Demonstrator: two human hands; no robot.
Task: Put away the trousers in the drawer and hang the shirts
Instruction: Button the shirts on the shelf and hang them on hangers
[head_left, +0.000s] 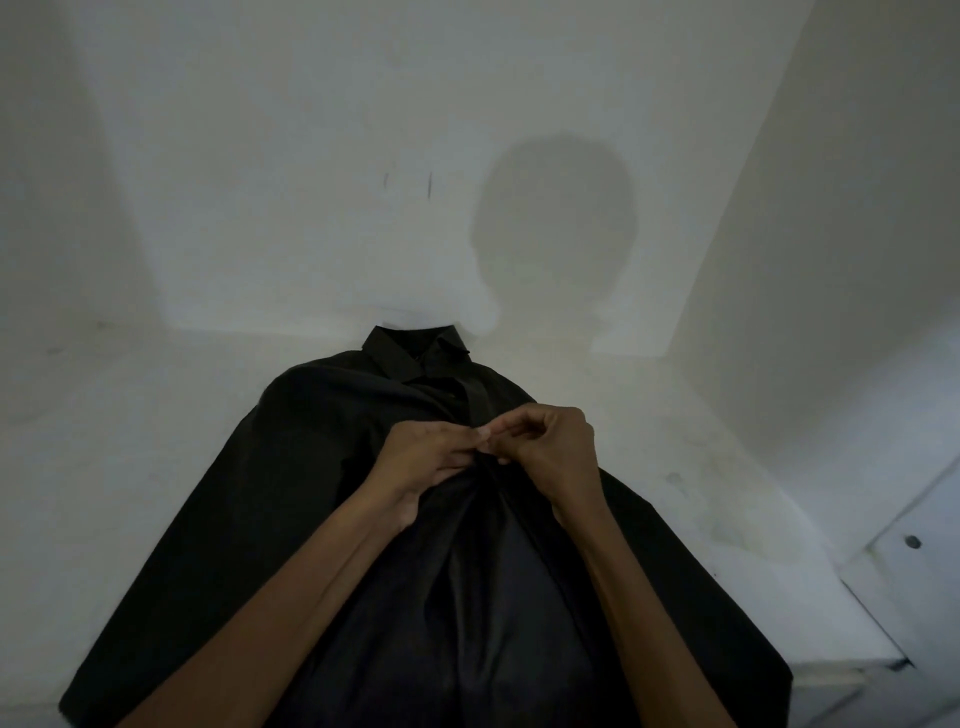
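Black fabric fills the middle of the view. The shirt (291, 467) lies flat on a white surface (130, 415) with its front upward. Its long axis runs straight away from the person, with the collar (415, 348) at the far end by the wall (260, 156) and the hem nearest the body. Just left of the centre line, the left hand (423, 460) pinches the cloth beside the placket (475, 400). The right hand (553, 452) is close beside it, fingertips nearly meeting, and pinches the opposite edge at the same spot below the collar. Both hands are equally near. They are probably working a button, though none shows in the dark cloth. Further fastening would run along that axis. At far right stands a white panel (904, 582) with a small round fitting.
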